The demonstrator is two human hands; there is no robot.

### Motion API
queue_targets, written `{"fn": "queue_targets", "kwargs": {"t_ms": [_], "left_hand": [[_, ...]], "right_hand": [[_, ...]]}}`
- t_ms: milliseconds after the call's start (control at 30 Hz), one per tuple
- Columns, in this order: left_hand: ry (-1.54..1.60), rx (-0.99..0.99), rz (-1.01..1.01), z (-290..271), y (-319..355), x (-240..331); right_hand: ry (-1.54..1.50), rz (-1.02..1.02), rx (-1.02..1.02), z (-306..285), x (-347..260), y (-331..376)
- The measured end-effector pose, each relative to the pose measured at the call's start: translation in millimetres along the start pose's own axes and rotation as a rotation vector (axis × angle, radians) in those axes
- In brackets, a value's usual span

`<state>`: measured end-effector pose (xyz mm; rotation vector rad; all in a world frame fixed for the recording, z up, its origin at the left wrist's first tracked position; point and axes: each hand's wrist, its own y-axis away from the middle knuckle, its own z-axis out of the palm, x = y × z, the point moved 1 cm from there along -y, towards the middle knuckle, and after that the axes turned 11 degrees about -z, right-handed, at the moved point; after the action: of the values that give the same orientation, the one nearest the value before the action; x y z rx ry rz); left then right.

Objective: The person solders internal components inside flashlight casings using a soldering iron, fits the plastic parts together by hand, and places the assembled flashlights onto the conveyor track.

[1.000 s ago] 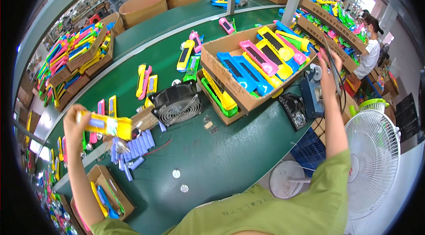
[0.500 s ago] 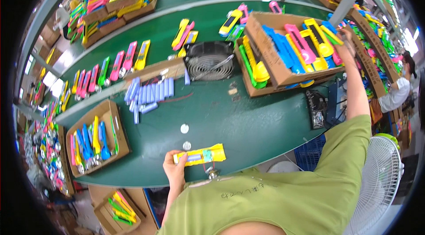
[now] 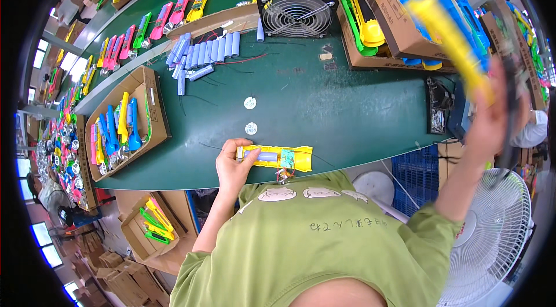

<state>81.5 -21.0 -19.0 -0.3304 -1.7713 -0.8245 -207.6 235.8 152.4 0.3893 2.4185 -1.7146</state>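
Observation:
At the near edge of the green table, my left hand (image 3: 233,163) pinches the left end of a yellow plastic housing (image 3: 303,159). It lies open side up. Inside are a lilac-blue battery cell (image 3: 260,156) and a small green circuit board (image 3: 287,158), with thin wires. A small silvery part (image 3: 282,177) hangs at its near side. My right hand (image 3: 492,104), smeared by motion, is closed round a long yellow plastic casing (image 3: 446,38) beside the box at the right. Blue plastic shows just behind the casing; whether it is held too is unclear.
A cardboard box (image 3: 379,3) of coloured casings stands at the far right, next to a black fan (image 3: 297,9). Lilac-blue cells (image 3: 208,52) lie in a group. Another box (image 3: 156,98) holds casings at the left. A white floor fan (image 3: 492,232) stands at my right.
My right hand has come back from the far-right box toward me, now with the yellow casing. My left hand still holds the housing. The whole view has shifted.

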Motion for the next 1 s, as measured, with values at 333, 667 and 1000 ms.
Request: {"fn": "queue_targets", "kwargs": {"t_ms": [333, 667, 1000], "left_hand": [[-0.834, -0.222, 1.063, 49, 8, 70], [-0.796, -0.639, 0.946, 83, -4, 47], [0.182, -0.4, 0.123, 54, -4, 42]], "right_hand": [[-0.271, 0.204, -0.267, 120, -32, 194], [-0.357, 0.436, -0.4, 101, -11, 153], [-0.538, 0.549, -0.655, 111, -5, 125]]}}
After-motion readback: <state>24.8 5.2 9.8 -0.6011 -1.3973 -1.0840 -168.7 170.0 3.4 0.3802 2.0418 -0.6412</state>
